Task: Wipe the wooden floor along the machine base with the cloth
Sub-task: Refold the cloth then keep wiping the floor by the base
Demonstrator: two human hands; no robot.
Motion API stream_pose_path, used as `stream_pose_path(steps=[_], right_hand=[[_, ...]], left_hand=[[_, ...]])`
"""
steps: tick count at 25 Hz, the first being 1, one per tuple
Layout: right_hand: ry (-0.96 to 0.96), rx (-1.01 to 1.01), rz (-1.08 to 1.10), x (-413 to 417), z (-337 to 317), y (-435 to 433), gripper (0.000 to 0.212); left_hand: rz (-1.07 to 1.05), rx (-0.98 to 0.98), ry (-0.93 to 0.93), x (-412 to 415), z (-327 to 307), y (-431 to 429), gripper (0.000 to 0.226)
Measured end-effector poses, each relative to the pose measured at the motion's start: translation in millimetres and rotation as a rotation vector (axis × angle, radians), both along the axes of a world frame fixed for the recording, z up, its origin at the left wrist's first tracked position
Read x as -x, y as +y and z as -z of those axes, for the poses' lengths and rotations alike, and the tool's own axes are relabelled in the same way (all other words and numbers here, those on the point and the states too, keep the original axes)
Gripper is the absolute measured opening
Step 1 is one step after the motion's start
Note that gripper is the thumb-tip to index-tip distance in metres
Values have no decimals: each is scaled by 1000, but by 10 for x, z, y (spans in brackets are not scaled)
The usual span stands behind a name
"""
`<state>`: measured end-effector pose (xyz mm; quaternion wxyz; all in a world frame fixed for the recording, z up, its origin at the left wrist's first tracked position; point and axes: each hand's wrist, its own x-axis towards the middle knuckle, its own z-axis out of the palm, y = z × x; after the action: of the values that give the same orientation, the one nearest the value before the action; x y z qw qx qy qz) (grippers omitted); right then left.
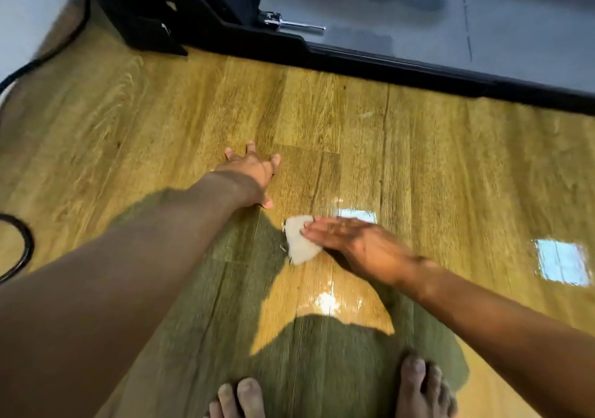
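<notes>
One small pale cloth (299,240) lies flat on the wooden floor (418,160), just below the middle of the frame and well apart from the black machine base (386,63) that slants across the top. My right hand (351,240) rests on it with fingers straight and close together, pressing down on its right part without gripping; the cloth's left part shows past my fingertips. My left hand (251,176) is splayed flat on bare boards just up and left of the cloth and holds nothing. I judge it is propping me up.

The cloth looks thin, soft and light, so it should slide easily on these glossy boards, but it could bunch up or slip out from under flat fingers. I would bear down with the palm over its middle, not only the fingertips.

By count: one cloth, one machine, two hands, two bare feet (238,398) at the bottom edge, and one shiny metal pin (296,24) on the base. Black cable (19,247) shows at the left edge and the upper left; whether it is one length, I cannot tell.
</notes>
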<state>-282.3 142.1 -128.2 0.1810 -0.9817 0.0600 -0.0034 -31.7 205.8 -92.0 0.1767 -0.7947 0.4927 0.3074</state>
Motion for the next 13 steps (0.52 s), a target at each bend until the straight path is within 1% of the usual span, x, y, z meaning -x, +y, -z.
stream_pose_path(steps=[2, 4, 5, 6, 7, 8, 10, 11, 12, 13], right_hand=[[52, -11, 139, -197, -45, -184, 74], [57, -55, 241, -180, -15, -55, 66], [59, 67, 199, -82, 21, 111, 62], [83, 166, 106, 122, 76, 317, 59], [140, 211, -37, 302, 66, 500, 55], [113, 102, -97, 427, 64, 573, 51], [105, 59, -308, 520, 60, 431, 48], [67, 91, -352, 424, -22, 251, 50], [85, 62, -320, 328, -36, 58, 51], [137, 17, -175, 223, -27, -95, 51]], left_hand=[[-6, 15, 3, 36, -24, 16, 100], [-8, 24, 0, 28, -42, 53, 101], [-10, 23, 2, 22, -49, 58, 102], [-15, 21, 6, 16, -53, 50, 102], [-22, 15, 10, 16, -55, 39, 102], [-28, 8, 9, 21, -58, 24, 103], [-4, 8, -17, 69, -60, -8, 103], [28, 22, -37, 100, -51, -23, 102], [61, 36, -51, 125, -38, -33, 98], [84, 49, -50, 134, -25, -51, 93]])
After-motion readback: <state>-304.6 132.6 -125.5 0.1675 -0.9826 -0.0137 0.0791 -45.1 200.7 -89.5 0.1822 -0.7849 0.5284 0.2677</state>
